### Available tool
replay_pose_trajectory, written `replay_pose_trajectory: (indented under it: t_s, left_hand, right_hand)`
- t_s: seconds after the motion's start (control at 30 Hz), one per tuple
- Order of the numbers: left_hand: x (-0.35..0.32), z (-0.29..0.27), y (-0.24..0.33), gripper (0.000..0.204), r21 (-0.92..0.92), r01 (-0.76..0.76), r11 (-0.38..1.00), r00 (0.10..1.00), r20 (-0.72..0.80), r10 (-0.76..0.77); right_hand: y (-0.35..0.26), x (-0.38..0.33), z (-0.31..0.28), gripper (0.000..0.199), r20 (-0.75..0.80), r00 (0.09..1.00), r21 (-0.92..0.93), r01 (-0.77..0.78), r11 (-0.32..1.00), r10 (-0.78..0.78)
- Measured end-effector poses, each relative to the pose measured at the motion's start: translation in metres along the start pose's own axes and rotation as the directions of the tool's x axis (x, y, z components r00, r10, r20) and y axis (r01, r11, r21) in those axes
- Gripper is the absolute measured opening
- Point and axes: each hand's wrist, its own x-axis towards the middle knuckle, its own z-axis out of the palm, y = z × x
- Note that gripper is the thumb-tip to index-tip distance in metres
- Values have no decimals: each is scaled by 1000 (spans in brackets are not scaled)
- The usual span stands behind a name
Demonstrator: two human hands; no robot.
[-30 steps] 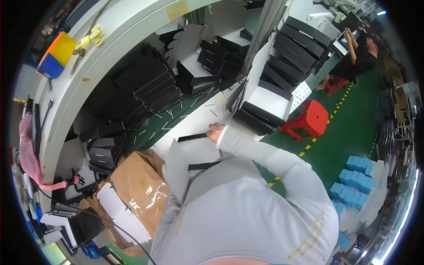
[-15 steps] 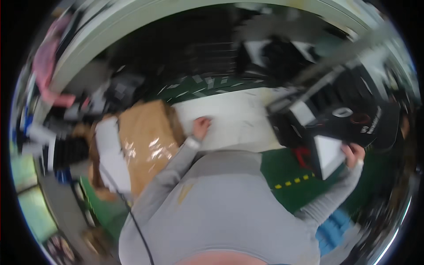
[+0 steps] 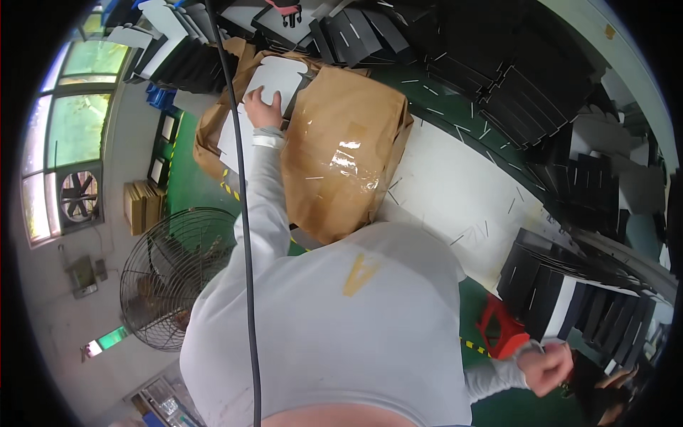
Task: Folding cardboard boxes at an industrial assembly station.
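At the upper left, my left hand (image 3: 263, 108) rests on a white cardboard sheet (image 3: 276, 73), fingers and thumb spread. The sheet lies on top in torn brown paper (image 3: 206, 142), beside a large package in brown paper (image 3: 341, 142) with shiny clear tape. Whether the fingertips press or grip the sheet's edge cannot be made out. Out at the lower right is my right hand (image 3: 546, 368), its fingers curled in with nothing seen in them. It hangs beside a red stool (image 3: 504, 333), apart from the stacked black boxes (image 3: 541, 295) above it.
A white board (image 3: 455, 181) strewn with thin strips lies right of the package. Black folded cardboard (image 3: 512, 78) is piled behind it. A black cable (image 3: 245, 242) hangs across the view. A caged fan (image 3: 174, 277) stands at left. Part of another person (image 3: 612, 398) shows at lower right.
My view has swung left. My left hand has gone from above the white board to the white sheet. My right hand has let go of the black-and-white box and moved down.
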Motion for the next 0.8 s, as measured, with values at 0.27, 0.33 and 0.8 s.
replay_pose_trajectory:
  t_s: [0.27, 0.33, 0.8]
  left_hand:
    - [-16, -6, -30, 64, 156, 241, 958, 809, 513, -287]
    - [-15, -6, -40, 60, 182, 192, 964, 827, 498, -259]
    - [61, -103, 22, 24, 289, -310, 906, 890, 424, 169]
  right_hand:
    - [-52, -51, 74, 6, 595, 766, 278, -482, 831, 245]
    - [-61, -52, 83, 7, 643, 748, 352, -476, 806, 161]
    - [-57, -75, 102, 6, 801, 554, 265, -667, 696, 226]
